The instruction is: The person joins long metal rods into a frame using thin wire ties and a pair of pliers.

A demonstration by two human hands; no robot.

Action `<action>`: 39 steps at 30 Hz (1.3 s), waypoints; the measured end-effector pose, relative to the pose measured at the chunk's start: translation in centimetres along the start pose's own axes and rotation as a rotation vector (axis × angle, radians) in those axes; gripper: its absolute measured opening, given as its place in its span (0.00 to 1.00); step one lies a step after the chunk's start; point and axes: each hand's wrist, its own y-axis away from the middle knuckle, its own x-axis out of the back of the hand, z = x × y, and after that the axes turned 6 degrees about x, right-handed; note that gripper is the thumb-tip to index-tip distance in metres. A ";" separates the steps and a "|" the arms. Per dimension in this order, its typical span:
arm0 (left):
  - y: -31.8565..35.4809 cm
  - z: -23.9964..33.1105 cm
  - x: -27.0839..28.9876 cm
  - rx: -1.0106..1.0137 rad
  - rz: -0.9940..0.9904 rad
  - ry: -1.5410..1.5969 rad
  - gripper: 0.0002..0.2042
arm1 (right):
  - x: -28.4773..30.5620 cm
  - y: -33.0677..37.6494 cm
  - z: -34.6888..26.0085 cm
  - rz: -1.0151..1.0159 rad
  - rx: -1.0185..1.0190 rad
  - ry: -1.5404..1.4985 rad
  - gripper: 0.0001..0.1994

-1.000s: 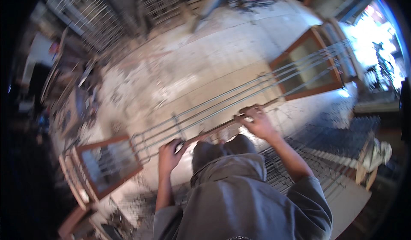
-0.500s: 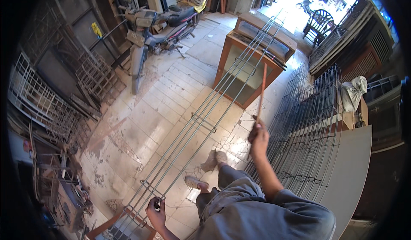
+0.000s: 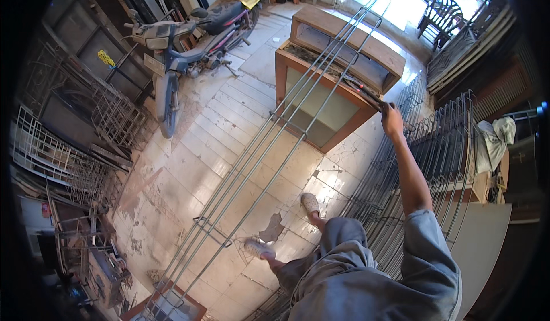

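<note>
- Across two cabinets lies the wire frame (image 3: 305,133), its far end over the taller glass-fronted cabinet (image 3: 337,116), its near end over the lower cabinet (image 3: 196,304); between them it spans open air.
- On the taller cabinet's right edge lies a dark tool (image 3: 372,98), with a spot of red along it.
- The right hand (image 3: 392,120) is at the tool's near end, fingers curled in; whether they grip it, I cannot tell.
- The left hand is out of sight, so I cannot tell its state.
- A careless pull on the tool could drag it off the edge, or catch a bar and skew the frame.
- The frame seems merely laid across; a knock from the leg or arm might slide an end off and crack the glass.
- The right arm reaches over the stacked frames (image 3: 427,172), where wire ends could snag the sleeve.
- One shoe (image 3: 260,249) is just beside a dark broken patch (image 3: 272,227) of floor; its edge could trip a step.
- The motorcycle (image 3: 197,50) bears a front plate (image 3: 153,66), its marks too small to tell. I make out no brand or label on the frame, tool or cabinets.
</note>
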 end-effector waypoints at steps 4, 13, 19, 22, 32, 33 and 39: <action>6.3 -1.4 5.0 0.157 -0.118 -0.181 0.24 | -4.2 -6.1 3.2 0.011 -0.019 0.010 0.12; 20.1 4.1 6.2 0.540 -0.421 -0.004 0.20 | -8.2 -10.0 1.1 -0.119 -0.007 0.202 0.26; 20.7 7.2 5.2 0.408 -0.465 -0.129 0.17 | -6.8 -8.9 -1.1 -0.537 0.024 0.189 0.38; 17.7 11.8 5.3 0.399 -0.372 -0.083 0.16 | -10.5 -9.3 6.3 -0.385 0.588 0.087 0.37; 13.3 9.2 7.8 0.634 -0.161 0.263 0.12 | -12.4 -3.3 9.7 0.041 0.526 -0.203 0.26; 13.0 8.6 7.8 0.656 -0.123 0.294 0.12 | -9.6 0.5 5.9 -0.100 0.261 -0.418 0.24; 2.6 4.4 6.1 0.566 -0.013 0.479 0.11 | 3.2 21.0 -11.7 -0.131 -0.446 -0.971 0.18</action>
